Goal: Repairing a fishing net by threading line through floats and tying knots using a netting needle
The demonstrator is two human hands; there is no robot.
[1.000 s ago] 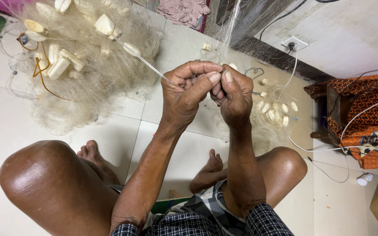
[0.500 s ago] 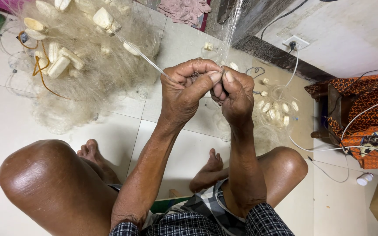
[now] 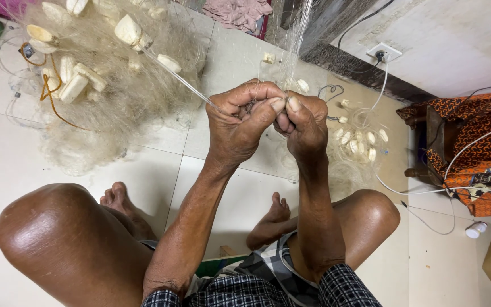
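My left hand [image 3: 240, 122] and my right hand [image 3: 302, 125] meet fingertip to fingertip above the floor, both pinching fine pale fishing net [image 3: 299, 34]. A taut strand of net line [image 3: 171, 74] runs from my left fingers up to the left toward a big heap of net [image 3: 109, 96] with white foam floats [image 3: 129, 29]. More net rises from my fingers toward the top of the view. What exactly sits between the fingertips is hidden by the fingers.
A smaller pile of net with floats [image 3: 359, 142] lies on the tiled floor to the right. A wall socket [image 3: 383, 53] with white cable, an orange patterned cloth [image 3: 478, 142] and a small white bottle [image 3: 475, 229] are at right. My knees and bare feet are below.
Both hands stay pinched together on the net, with only slight shifts of the fingers. The heap and line have not visibly moved.
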